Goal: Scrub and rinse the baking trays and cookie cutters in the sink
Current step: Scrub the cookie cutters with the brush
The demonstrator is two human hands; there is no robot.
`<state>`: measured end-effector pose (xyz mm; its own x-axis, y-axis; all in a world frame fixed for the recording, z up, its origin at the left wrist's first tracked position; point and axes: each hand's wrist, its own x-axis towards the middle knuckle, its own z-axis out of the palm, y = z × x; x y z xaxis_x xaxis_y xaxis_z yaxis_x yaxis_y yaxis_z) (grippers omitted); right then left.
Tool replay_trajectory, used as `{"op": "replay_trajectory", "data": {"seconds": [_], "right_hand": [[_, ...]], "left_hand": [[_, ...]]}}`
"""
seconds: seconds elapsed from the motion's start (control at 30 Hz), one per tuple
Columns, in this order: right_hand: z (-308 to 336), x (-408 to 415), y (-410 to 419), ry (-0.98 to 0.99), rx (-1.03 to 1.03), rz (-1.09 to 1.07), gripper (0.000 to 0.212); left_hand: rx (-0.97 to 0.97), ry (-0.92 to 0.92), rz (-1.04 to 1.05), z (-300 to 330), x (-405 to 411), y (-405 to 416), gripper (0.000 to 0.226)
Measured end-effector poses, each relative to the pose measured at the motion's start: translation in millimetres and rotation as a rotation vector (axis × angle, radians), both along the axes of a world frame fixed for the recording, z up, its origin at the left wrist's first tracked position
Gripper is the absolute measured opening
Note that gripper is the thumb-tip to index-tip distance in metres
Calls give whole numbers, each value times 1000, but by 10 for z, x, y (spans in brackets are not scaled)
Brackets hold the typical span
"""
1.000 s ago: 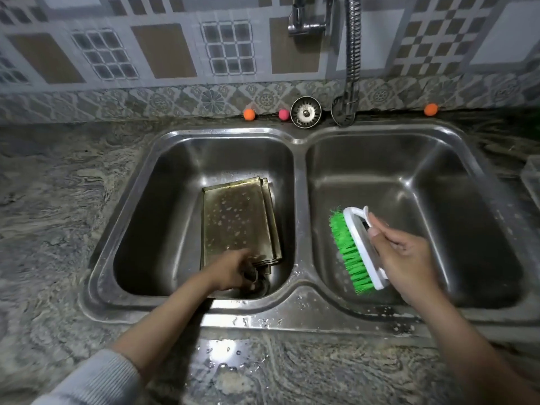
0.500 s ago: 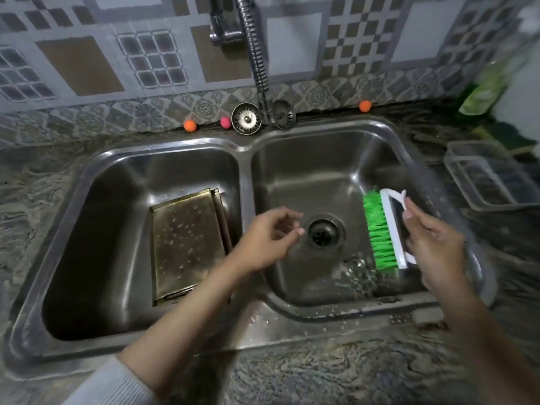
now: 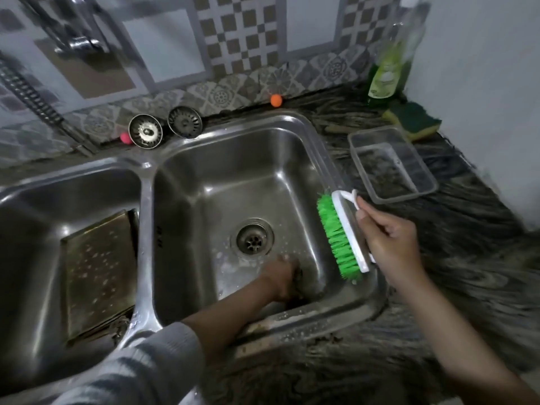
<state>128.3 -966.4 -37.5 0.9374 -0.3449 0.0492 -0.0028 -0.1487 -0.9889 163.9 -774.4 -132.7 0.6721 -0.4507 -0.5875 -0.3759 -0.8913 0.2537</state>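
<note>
1. Stainless steel double sink (image 3: 318,159): two basins side by side, set in a dark veined stone table (image 3: 467,287).
2. The baking trays (image 3: 99,273) lie stacked flat on the floor of the left basin, at about 9 o'clock from the drain (image 3: 252,236) of the right basin, speckled with droplets.
3. The left hand (image 3: 280,277) reaches down to the floor of the right basin, at about 5 o'clock from the drain. It is blurred and its fingers point away from the camera; I cannot tell whether they are apart or closed, or whether they hold anything.
4. The right hand (image 3: 391,241) holds a scrub brush (image 3: 344,235) above the right rim of the right basin, at 3 o'clock from the drain. Its fingers are curled round the white handle, the thumb along the top, the green bristles facing left toward the basin.
5. A clear plastic container (image 3: 391,165) sits on the table at 12 o'clock from the right hand; a green-and-yellow sponge (image 3: 415,119) and a bottle of green liquid (image 3: 385,77) stand beyond it.
6. Two metal strainers (image 3: 165,130) lean at the back edge, at 11 o'clock from the drain.
</note>
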Motion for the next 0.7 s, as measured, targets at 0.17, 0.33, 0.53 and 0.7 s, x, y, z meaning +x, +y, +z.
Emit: {"op": "replay_trajectory", "data": {"seconds": [0.17, 0.33, 0.53, 0.7], "right_hand": [[-31, 98, -151, 8, -6, 50, 30], [4, 172, -235, -20, 0, 68, 30], [280, 351, -487, -116, -64, -71, 32], [451, 779, -818, -80, -244, -270, 33]], "left_hand": [[121, -24, -6, -153, -2, -183, 53], [76, -73, 31, -167, 15, -136, 30], [-262, -163, 311, 26, 142, 22, 32], [-540, -403, 416, 340, 268, 30, 14]]}}
